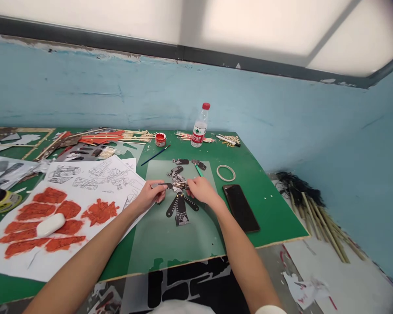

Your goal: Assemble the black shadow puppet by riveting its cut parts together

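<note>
My left hand (153,192) is closed, with thumb and finger pinching a slim black cut-out strip (165,186). My right hand (201,190) is closed at the right edge of a jointed black cut-out figure (180,203); its fingertips are partly hidden. Small gold-coloured bits show between the hands, too small to name. The figure lies on a translucent sheet (180,246), its lower strips fanned out below my hands. Loose patterned black pieces (180,162) lie just beyond it. A green pen-like tool (198,169) rests beside my right hand.
A phone (241,208) and a tape roll (225,172) lie at right. Behind stand a water bottle (199,128) and a red paint jar (160,139), near a brush (155,155). Papers with drawings and red-painted pieces (100,212) spread left, with a white case (51,224) on top.
</note>
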`<state>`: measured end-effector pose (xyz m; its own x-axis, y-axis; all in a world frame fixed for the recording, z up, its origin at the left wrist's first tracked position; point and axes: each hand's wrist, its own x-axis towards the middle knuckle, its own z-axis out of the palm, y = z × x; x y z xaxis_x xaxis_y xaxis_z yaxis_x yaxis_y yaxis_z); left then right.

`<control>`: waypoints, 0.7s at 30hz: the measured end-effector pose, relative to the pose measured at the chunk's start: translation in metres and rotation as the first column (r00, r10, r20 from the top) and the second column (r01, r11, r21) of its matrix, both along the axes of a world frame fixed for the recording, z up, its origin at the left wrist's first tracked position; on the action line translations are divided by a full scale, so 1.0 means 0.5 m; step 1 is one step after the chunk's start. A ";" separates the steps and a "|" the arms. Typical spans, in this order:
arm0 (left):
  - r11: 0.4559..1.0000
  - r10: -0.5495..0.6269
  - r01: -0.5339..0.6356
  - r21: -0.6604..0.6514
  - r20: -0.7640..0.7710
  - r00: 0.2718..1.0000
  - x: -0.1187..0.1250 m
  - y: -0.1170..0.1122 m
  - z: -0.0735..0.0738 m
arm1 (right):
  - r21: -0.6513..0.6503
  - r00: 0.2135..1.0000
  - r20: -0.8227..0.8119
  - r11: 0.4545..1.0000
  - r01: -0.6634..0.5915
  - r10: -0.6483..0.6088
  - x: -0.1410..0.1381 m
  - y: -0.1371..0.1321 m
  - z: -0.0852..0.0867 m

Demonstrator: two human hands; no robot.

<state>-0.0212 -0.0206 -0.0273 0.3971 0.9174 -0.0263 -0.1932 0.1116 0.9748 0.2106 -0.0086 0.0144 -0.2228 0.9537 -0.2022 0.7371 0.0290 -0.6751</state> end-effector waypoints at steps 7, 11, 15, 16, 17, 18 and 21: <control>1.000 -0.008 0.009 0.017 -0.069 0.998 0.005 -0.004 0.007 | -0.016 0.995 0.087 0.999 -0.045 0.046 -0.006 -0.006 0.010; 0.999 -0.018 0.021 0.029 -0.095 0.995 0.006 -0.004 0.006 | 0.010 0.990 0.126 0.998 -0.058 0.056 -0.011 -0.009 0.009; 0.999 -0.034 0.037 0.026 -0.102 0.994 0.003 -0.003 0.004 | 0.004 0.985 0.161 0.998 -0.068 0.067 -0.012 -0.008 0.005; 0.999 -0.039 0.042 0.026 -0.098 0.994 0.003 -0.003 0.004 | -0.002 0.983 0.167 0.997 -0.072 0.071 -0.012 -0.008 0.005; 0.999 -0.042 0.045 0.027 -0.092 0.995 0.003 -0.003 0.004 | -0.008 0.982 0.173 0.997 -0.075 0.075 -0.011 -0.007 0.005; 0.999 -0.045 0.048 0.026 -0.084 0.995 0.002 -0.003 0.004 | -0.011 0.981 0.179 0.997 -0.077 0.078 -0.011 -0.007 0.006; 0.998 -0.051 0.052 0.020 -0.065 0.997 0.002 -0.003 0.003 | -0.018 0.979 0.190 0.997 -0.078 0.080 -0.011 -0.007 0.007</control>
<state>-0.0204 -0.0221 -0.0258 0.4418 0.8965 -0.0341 -0.1242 0.0988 0.9873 0.2050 -0.0120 0.0178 -0.2537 0.9323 -0.2578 0.8479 0.0860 -0.5232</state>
